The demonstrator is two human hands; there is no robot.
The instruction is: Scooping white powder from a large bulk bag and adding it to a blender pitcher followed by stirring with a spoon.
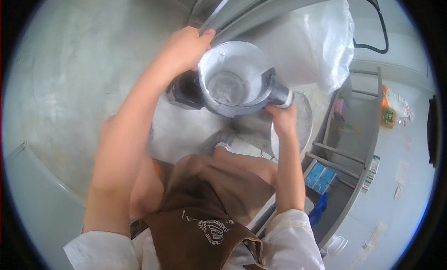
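Observation:
Before me is a deep metal pot [232, 65], probably a pressure cooker body, its mouth tipped towards me. Shiny rings show at its bottom; whether liquid lies there I cannot tell. My right hand [283, 118] grips the pot's dark handle [279, 92] from below, on the right side. At the left rim, my left hand [188, 48] holds the pot, thumb pointing up and right, with some fingers hidden. A black angular part [185, 90] sits under that hand, against the pot's left side; whether it is a second handle is unclear.
A translucent plastic bag [314, 43] bulges beyond the pot. Below my right hand stands a large round metal vessel [303, 113] on the floor. To the right, a metal rack [372, 130] holds blue boxes [320, 177]. A white panel [42, 200] edges the lower left.

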